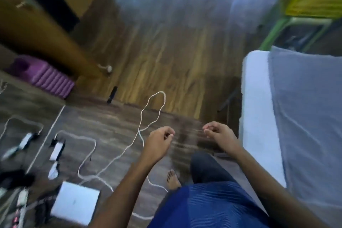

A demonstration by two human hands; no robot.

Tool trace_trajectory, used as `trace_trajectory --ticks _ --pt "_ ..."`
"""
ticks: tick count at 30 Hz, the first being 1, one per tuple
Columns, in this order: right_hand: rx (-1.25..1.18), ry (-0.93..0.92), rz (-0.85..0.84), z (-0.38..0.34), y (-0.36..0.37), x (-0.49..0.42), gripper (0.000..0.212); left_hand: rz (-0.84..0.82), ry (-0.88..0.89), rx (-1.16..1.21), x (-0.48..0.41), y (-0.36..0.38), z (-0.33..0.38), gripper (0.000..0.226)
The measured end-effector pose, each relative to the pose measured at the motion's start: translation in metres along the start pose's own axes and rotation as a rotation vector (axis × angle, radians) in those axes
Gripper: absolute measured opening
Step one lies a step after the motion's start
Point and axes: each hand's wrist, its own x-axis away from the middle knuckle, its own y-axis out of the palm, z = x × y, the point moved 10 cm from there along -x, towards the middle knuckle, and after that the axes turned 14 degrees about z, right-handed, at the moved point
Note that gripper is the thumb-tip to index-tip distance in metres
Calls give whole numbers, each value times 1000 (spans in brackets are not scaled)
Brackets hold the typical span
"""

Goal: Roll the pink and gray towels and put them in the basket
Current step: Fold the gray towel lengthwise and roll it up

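Note:
The gray towel [307, 116] lies spread flat on a white-topped surface [257, 116] at the right edge of the view. Both my hands hang in front of me over the floor, left of that surface. My left hand [161, 139] has loosely curled fingers and holds nothing. My right hand [216, 133] is also loosely curled and empty, a short way from the surface's edge. No pink towel and no basket show in this blurred view.
White cables [148, 116] loop across the wooden floor, with chargers [57, 150] and a white box [75, 201] at lower left. A purple ribbed object [50, 79] lies by a brown cabinet [37, 29]. A green and yellow frame [312, 0] stands at top right. My bare foot [173, 179] is on the floor.

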Motion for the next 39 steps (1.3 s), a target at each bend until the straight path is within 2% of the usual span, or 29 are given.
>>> trace_trajectory --ticks 4,11,16,19,21,24,27,30,35,39 --pt "-78 99 270 23 -40 -20 8 -190 181 -78 -68 36 54 10" --pt "-216 384 737 97 -117 -20 6 -473 584 -182 -140 144 171 15" --pt "-90 564 1150 143 -165 14 17 -594 873 -284 -159 218 258 19" --pt "184 672 1321 157 -181 39 32 -605 1092 -340 -166 256 307 21" --pt "280 824 1342 170 -178 53 42 -597 1269 -390 -168 283 335 22" --pt "342 1070 1272 195 -166 71 52 -569 1502 -473 -172 322 370 28" --pt "368 1113 1242 213 -159 72 59 -598 1649 -471 -187 358 392 41" --pt "371 1136 1294 214 -161 76 49 -674 1754 -494 -199 387 399 48" --pt "459 1200 1322 199 -151 83 47 -735 1880 -399 -202 397 405 52" --pt "489 1261 1305 188 -141 88 21 -679 1989 -452 -214 401 405 63"
